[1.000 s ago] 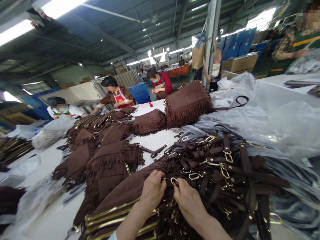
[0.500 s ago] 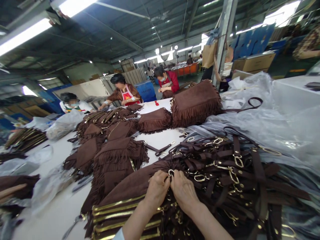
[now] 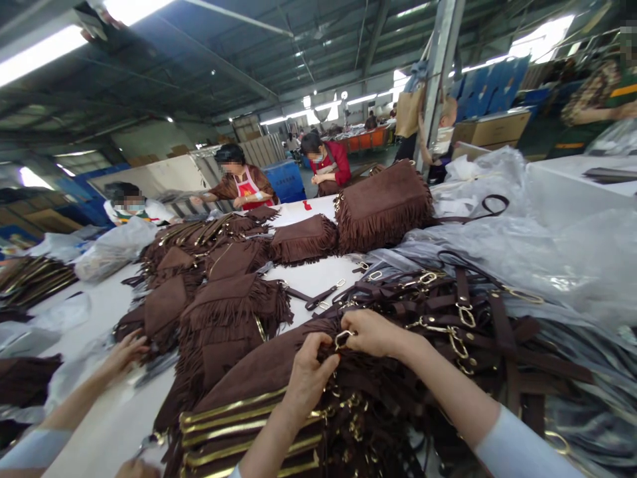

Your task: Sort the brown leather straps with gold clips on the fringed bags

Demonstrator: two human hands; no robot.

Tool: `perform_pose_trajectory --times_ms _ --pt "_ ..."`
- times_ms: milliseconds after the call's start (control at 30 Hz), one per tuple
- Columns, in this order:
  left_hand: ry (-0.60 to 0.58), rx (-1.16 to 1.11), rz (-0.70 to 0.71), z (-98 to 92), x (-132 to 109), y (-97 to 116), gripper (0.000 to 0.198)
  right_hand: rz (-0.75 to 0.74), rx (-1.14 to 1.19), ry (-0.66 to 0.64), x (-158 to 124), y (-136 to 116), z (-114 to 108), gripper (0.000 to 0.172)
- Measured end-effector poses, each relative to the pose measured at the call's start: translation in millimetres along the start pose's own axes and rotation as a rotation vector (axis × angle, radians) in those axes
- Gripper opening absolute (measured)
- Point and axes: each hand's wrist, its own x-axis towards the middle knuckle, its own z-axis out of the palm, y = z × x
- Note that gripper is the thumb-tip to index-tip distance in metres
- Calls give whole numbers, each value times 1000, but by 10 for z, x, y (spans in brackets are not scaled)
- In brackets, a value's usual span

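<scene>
My right hand pinches a gold metal clip at its right end, over a heap of dark brown straps. Just left of the clip, my left hand is closed, its thumb and fingers curled together; what lies between them is hidden. Beneath both hands is a stack of brown suede bags with fringes and gold zippers. Brown straps with gold clips and rings lie tangled to the right of my hands.
Brown fringed bags are piled at left; a larger fringed bag stands behind. Another person's hand reaches in from the left. Clear plastic sheeting covers the right side. Co-workers work across the white table.
My right hand has swung up and right, its forearm now coming in from the right. My left hand has shifted slightly. Another person's arm has come in at the left.
</scene>
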Motion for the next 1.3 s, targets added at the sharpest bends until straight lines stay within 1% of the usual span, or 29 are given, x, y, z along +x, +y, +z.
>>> perform_pose_trajectory --times_ms 67,100,133,200,233,267,300,367,400,433,467,567,633,733,800,900,1033,1167,1233,1300 --pt "96 14 92 -9 -43 -13 10 -76 -42 -10 202 -72 -151 17" --pt "116 49 154 -17 -62 -11 8 -125 -64 -13 299 -128 -193 18" --pt "105 94 221 -26 -76 -3 10 -180 -84 -15 386 -186 -212 19" --pt "17 197 307 -50 -84 32 20 -291 -114 -21 507 -280 -188 21" --pt "-37 243 308 -65 -73 53 25 -350 -120 -15 530 -305 -148 21" --pt "-85 279 282 -83 -54 72 30 -397 -109 20 523 -312 -93 20" --pt "-127 301 240 -103 -25 85 34 -415 -85 86 484 -303 -23 19" --pt "-206 300 166 -148 50 75 40 -359 -23 266 321 -249 150 16" --pt "-242 278 156 -172 89 50 41 -291 28 351 209 -215 248 15" --pt "-264 250 157 -195 125 13 41 -221 77 393 88 -182 350 16" --pt "-271 220 160 -215 155 -33 40 -169 167 396 -32 -155 452 14" --pt "-262 151 144 -254 197 -169 34 -42 440 288 -301 -119 718 12" --pt "-283 125 119 -258 193 -218 32 26 500 245 -366 -126 825 14" --pt "-305 111 94 -246 172 -203 34 23 451 244 -346 -140 866 18" --pt "-304 120 74 -244 156 -146 34 -11 396 258 -316 -134 852 21" --pt "-336 168 43 -259 124 -31 29 -44 333 298 -295 -108 854 20" --pt "-364 257 74 -261 64 66 23 -68 248 365 -296 -88 937 19" --pt "-292 362 95 -168 29 25 22 -38 174 379 -282 -127 1001 17" --pt "-239 425 114 -100 27 -38 18 -24 132 376 -276 -152 986 15" --pt "-199 470 168 -41 28 -113 19 5 98 383 -318 -172 941 15"
